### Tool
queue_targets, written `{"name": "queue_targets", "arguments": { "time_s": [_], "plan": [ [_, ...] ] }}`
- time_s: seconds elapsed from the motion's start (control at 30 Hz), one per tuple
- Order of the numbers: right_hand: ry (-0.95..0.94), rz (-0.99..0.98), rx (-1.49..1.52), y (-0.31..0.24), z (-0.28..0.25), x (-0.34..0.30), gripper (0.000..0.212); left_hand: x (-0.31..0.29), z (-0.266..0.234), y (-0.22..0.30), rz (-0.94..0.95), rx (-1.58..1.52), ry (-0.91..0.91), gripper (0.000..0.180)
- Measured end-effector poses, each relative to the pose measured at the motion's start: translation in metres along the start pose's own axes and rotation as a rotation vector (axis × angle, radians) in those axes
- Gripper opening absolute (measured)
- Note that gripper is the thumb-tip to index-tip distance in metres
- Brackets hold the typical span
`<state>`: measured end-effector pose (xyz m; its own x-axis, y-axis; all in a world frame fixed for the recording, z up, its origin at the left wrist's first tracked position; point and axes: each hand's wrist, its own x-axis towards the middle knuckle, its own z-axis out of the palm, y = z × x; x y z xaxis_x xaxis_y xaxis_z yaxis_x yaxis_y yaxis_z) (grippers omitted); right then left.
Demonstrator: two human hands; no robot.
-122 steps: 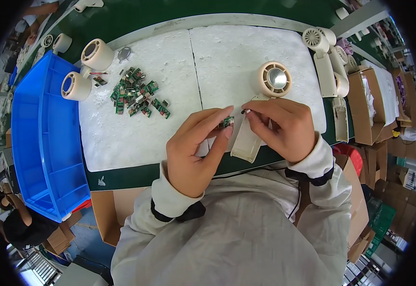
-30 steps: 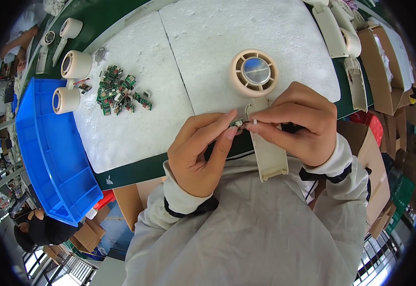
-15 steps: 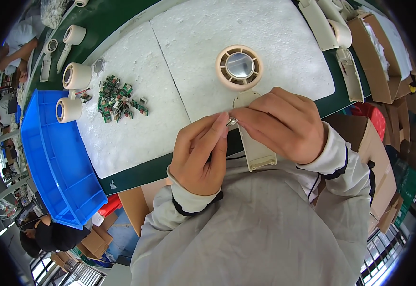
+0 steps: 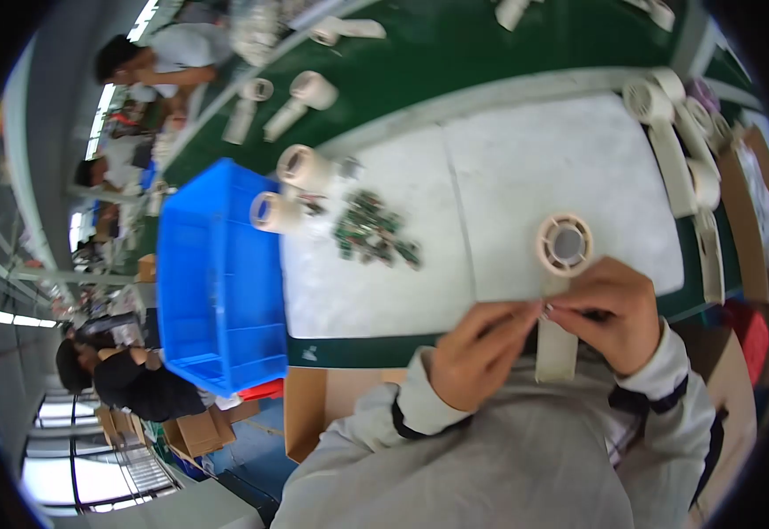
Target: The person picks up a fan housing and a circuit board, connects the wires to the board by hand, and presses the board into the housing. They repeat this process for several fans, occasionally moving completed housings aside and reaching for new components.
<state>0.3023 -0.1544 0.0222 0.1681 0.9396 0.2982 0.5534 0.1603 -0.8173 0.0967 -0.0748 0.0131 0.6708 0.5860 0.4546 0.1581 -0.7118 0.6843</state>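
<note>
My left hand point(image 4: 481, 357) and my right hand point(image 4: 615, 316) meet at their fingertips, both closed on a small shiny metallic part point(image 4: 546, 310). Its exact kind is too small and blurred to make out. Beneath the hands lies a cream handheld fan point(image 4: 541, 245), its round head on the white foam mat and its handle point(image 4: 557, 357) reaching over the table's near edge. The fingers hide part of that handle. Left of the hands, a heap of small green circuit boards point(image 4: 368, 229) rests on the mat.
A blue divided bin point(image 4: 219, 291) stands at the left. Near it are two cream fan heads point(image 4: 303, 167). More fan parts point(image 4: 671, 163) line the right edge beside a cardboard box point(image 4: 748, 238). Other people point(image 4: 142, 383) sit farther left. An open carton point(image 4: 305, 406) is below the table edge.
The view has swung left and up, so everything appears shifted rightward and lower, with more of the room showing. Both hands stay pinched together on the small metallic part.
</note>
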Motion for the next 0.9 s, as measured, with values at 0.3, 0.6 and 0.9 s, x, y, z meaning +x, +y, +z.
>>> {"name": "queue_targets", "arguments": {
  "time_s": [0.3,0.6,0.9],
  "plan": [
    [0.050,-0.113,-0.023,0.001,0.008,-0.005,0.021,-0.002,0.001,0.007,-0.071,-0.127,-0.026,0.039],
    [-0.006,-0.358,-0.221,0.004,-0.008,-0.004,0.020,0.005,-0.011,0.009,-0.041,-0.064,-0.180,0.038],
    [-0.023,-0.418,-0.226,0.010,-0.004,0.000,0.018,0.001,-0.005,-0.005,-0.190,-0.206,-0.147,0.033]
  ]
}}
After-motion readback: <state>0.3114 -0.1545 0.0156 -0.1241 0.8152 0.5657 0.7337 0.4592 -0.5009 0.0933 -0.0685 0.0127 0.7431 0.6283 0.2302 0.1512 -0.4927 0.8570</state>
